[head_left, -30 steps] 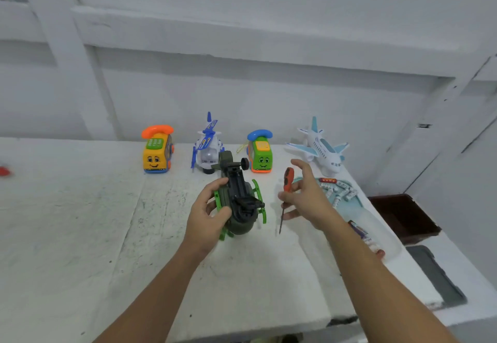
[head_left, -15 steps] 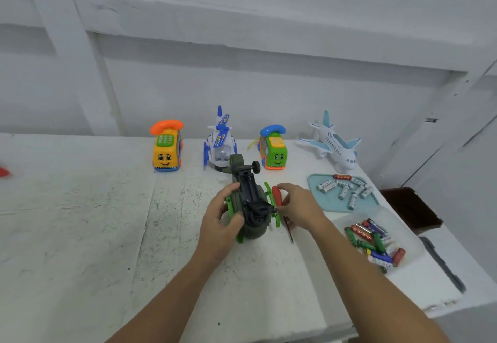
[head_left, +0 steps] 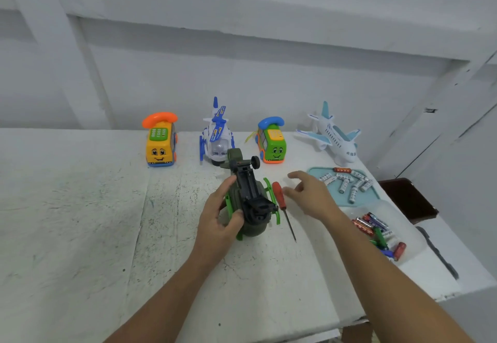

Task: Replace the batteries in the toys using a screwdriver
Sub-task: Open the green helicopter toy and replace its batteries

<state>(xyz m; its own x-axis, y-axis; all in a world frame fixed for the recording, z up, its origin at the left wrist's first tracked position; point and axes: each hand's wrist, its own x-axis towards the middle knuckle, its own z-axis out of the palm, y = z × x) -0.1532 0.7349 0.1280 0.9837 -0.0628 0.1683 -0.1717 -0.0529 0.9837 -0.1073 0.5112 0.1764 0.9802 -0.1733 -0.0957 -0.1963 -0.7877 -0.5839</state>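
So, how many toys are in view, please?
5: yellow phone, white helicopter, green phone and plane in a row at the back; dark helicopter in the left hand. None looks hidden.

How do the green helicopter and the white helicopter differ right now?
The green helicopter is belly-up, gripped by the left hand, compartment apparently open; the white helicopter stands upright, untouched. The green helicopter is dark olive; the white helicopter has blue rotors. Both are toy helicopters.

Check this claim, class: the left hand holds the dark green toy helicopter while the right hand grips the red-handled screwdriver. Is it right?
Not quite. The head view shows the left hand holding the dark green toy helicopter, but the right hand is open; the red-handled screwdriver lies on the table beside the toy.
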